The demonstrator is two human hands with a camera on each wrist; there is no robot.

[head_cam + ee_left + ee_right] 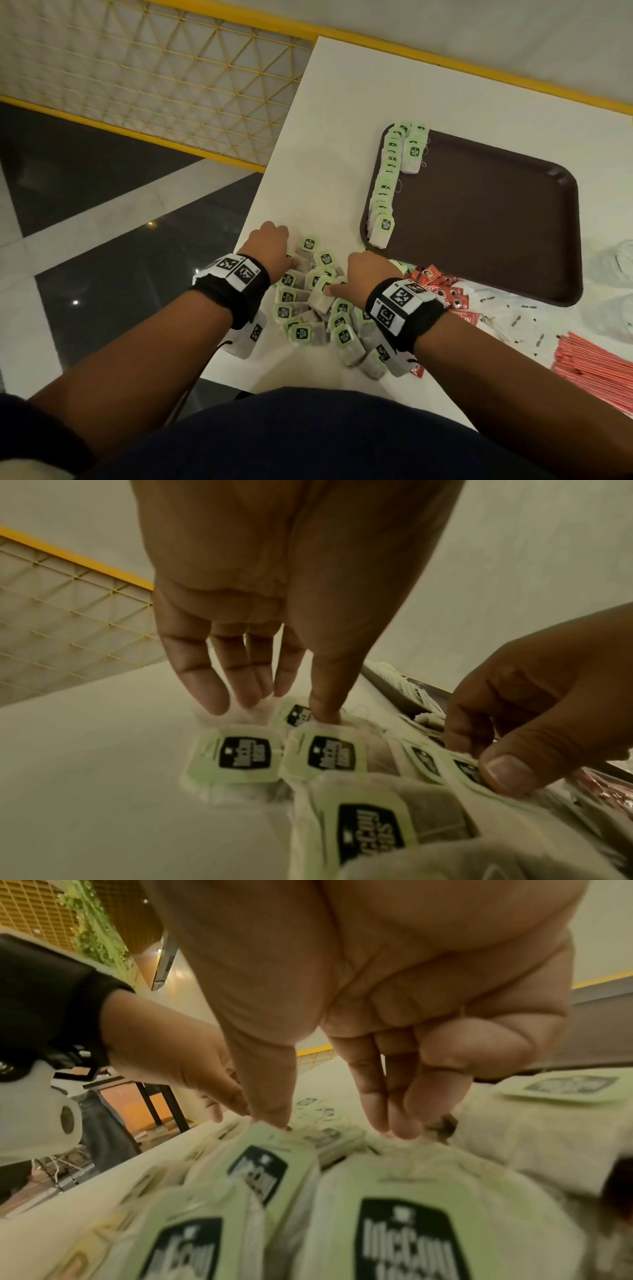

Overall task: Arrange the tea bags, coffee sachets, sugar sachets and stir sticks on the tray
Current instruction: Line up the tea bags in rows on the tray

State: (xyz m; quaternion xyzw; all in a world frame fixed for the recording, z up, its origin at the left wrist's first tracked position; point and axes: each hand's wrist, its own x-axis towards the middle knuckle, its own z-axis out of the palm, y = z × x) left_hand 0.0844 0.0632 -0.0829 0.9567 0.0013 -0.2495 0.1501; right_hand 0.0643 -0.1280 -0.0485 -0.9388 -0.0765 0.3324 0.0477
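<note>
A loose pile of green-tagged tea bags [315, 301] lies at the table's near left corner. My left hand [270, 243] reaches down onto the pile's far left side; its fingers [240, 685] are straight and the thumb presses on a tea bag [329, 753]. My right hand [359, 277] is over the pile's right side, thumb and curled fingers pinching a tea bag [462, 767]. On the brown tray [479, 222], a row of tea bags [387, 185] runs along the left rim. Red coffee sachets [442, 284], white sugar sachets [513, 318] and red stir sticks [596, 363] lie right of the pile.
The white table [342, 120] ends in an edge just left of the pile, with dark floor below. A yellow mesh railing [171, 75] stands beyond. Crumpled clear plastic [620, 267] lies right of the tray. Most of the tray's surface is bare.
</note>
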